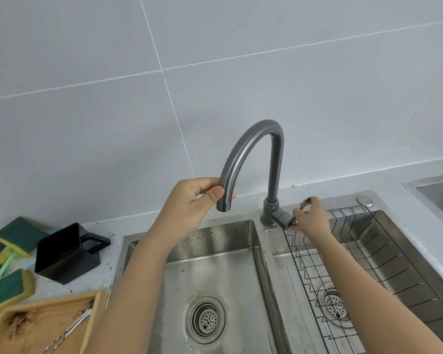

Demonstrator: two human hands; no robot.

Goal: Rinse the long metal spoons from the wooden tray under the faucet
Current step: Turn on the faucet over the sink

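Observation:
A grey gooseneck faucet (260, 139) stands between two steel sink basins. My left hand (189, 203) grips the spout near its outlet, above the left basin (230, 241). My right hand (311, 218) pinches the faucet handle (283, 218) at the base. No water runs from the outlet. At the bottom left lies a wooden tray (95, 320) smeared with dark grounds, and long metal spoons (69, 333) rest in it along its right side.
A black square cup (64, 254) stands left of the sink. Green-and-yellow sponges (18, 233) and a green brush lie at the far left. A wire rack (325, 277) sits in the right basin. Another steel basin edge (435, 187) shows at far right.

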